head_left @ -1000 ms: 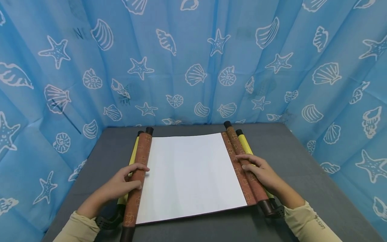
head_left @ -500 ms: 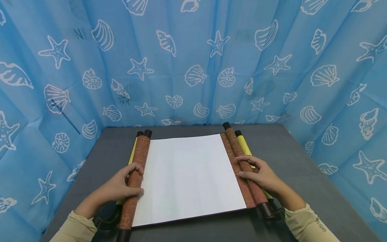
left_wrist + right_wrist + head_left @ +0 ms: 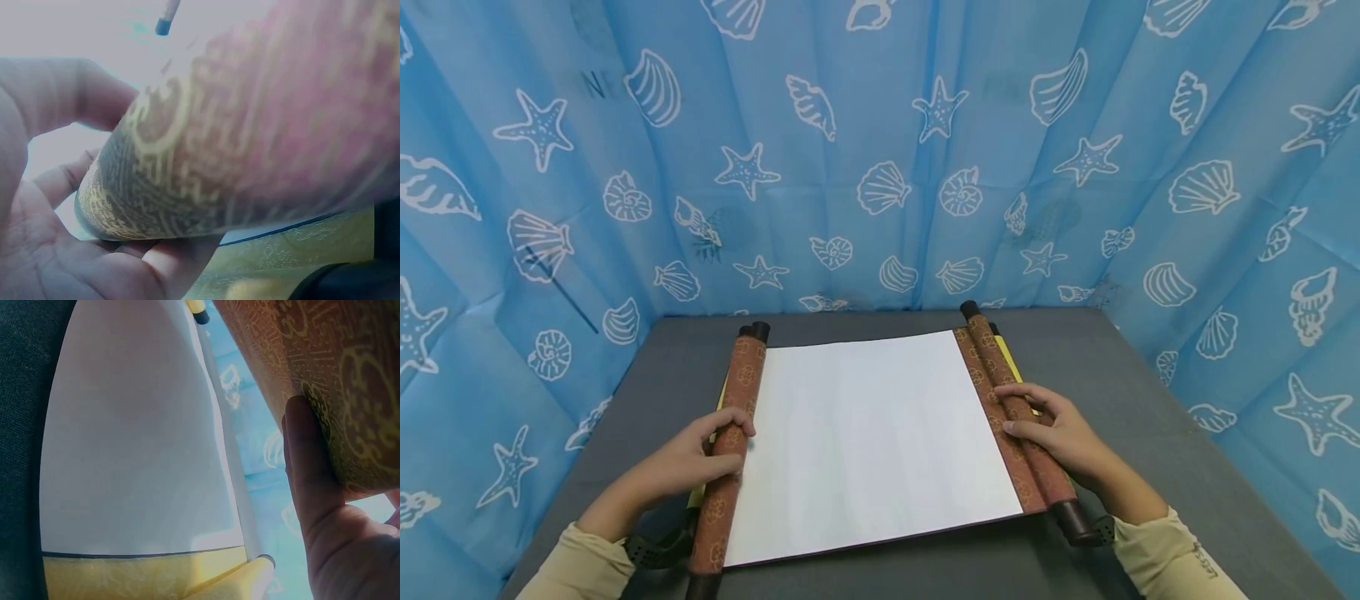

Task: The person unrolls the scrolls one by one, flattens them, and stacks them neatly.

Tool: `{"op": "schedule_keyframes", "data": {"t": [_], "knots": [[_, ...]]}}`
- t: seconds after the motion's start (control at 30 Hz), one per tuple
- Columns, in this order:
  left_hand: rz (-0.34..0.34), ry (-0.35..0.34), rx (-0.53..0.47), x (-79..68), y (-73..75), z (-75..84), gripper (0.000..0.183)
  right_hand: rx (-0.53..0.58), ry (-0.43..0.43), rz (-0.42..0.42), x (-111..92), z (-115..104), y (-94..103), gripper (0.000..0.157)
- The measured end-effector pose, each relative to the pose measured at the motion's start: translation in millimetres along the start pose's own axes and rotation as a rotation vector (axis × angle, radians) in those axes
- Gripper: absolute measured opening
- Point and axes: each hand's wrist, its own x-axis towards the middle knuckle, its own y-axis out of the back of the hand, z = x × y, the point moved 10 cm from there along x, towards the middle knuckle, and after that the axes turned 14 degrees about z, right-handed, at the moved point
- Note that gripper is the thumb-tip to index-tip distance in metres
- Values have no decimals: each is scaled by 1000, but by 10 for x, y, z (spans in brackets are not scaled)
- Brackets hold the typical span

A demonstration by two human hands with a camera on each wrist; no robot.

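Observation:
A brown patterned hanging scroll is spread between my hands, its blank white paper (image 3: 880, 442) facing up. My left hand (image 3: 681, 462) grips the left roller (image 3: 746, 371), thumb and fingers curled round it. On the other side my right hand (image 3: 1071, 437) holds the right roller (image 3: 989, 350), fingers over its top and thumb on the near side. Beneath lies a second scroll, mostly covered in the head view. Its yellow edge (image 3: 1008, 358) peeks out on the right, and its white sheet and yellow band (image 3: 125, 575) show in the right wrist view.
A dark grey table (image 3: 1157, 400) carries both scrolls. Blue curtains (image 3: 827, 175) printed with shells and starfish hang behind and along both sides. Dark cameras (image 3: 658, 550) are strapped to the wrists.
My left hand and the left roller have shifted slightly left. The right hand and its roller have edged right over the last half second, covering more of the yellow edge there.

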Motion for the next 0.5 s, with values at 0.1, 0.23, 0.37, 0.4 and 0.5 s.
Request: {"op": "schedule_keyframes", "data": {"t": [0.1, 0.23, 0.37, 0.4, 0.5], "knots": [[14, -59, 56, -7, 6, 41, 38, 40, -13, -5, -4, 10, -6, 47], [10, -68, 56, -11, 5, 42, 42, 74, -31, -9, -13, 15, 8, 49], [-8, -10, 12, -12, 19, -19, 32, 87, -46, 5, -20, 9, 75, 49], [-12, 10, 1, -13, 25, -40, 30, 90, -49, 9, -22, 9, 96, 49], [-29, 61, -50, -25, 29, -71, 27, 91, -56, 15, -28, 7, 148, 50]]}}
